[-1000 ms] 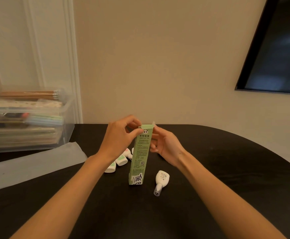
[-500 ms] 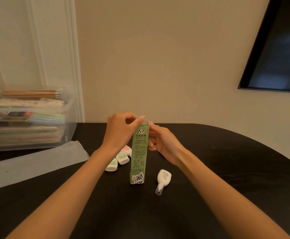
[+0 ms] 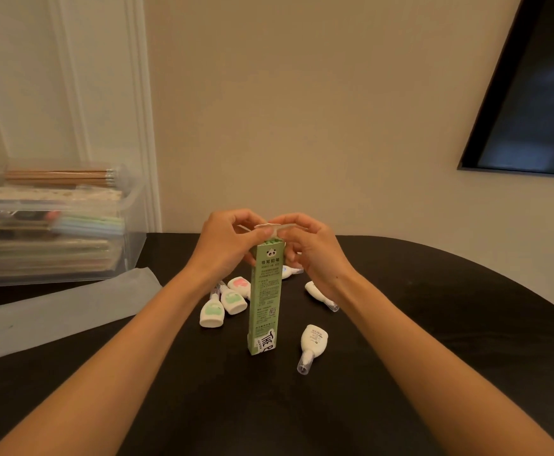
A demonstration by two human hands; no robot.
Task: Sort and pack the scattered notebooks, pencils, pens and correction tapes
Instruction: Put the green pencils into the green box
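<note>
The green pencil box (image 3: 266, 301) stands upright on the black tabletop (image 3: 433, 324), long axis vertical and base planted between the forearms. Its open mouth sits at the height of both hands. The left hand (image 3: 226, 241) curls round the upper part of the box from its left side and steadies it. The right hand (image 3: 308, 248) pinches the pale top flap (image 3: 270, 227), which lies roughly level just above the mouth. Green pencil ends show in the opening below it.

Everything turns on that flap. It hinges over a vertical carton, so pressing it shut means pushing straight down along the box's axis while the left hand keeps the carton from tipping. Whether it is being tucked in or lifted out cannot be told from this view, though tucking in would suit packing.

Six white correction tapes lie loose around the base: three (image 3: 212, 312) (image 3: 233, 299) (image 3: 240, 284) just to its left, one (image 3: 313, 340) near its right, one (image 3: 320, 292) under the right wrist and one (image 3: 288, 271) partly hidden behind the box. The clear storage bin (image 3: 130, 205), already holding notebooks, pens and pencils, stands well apart at far left, nearer the left hand, and its lid (image 3: 55, 311) lies flat in front of it.
</note>
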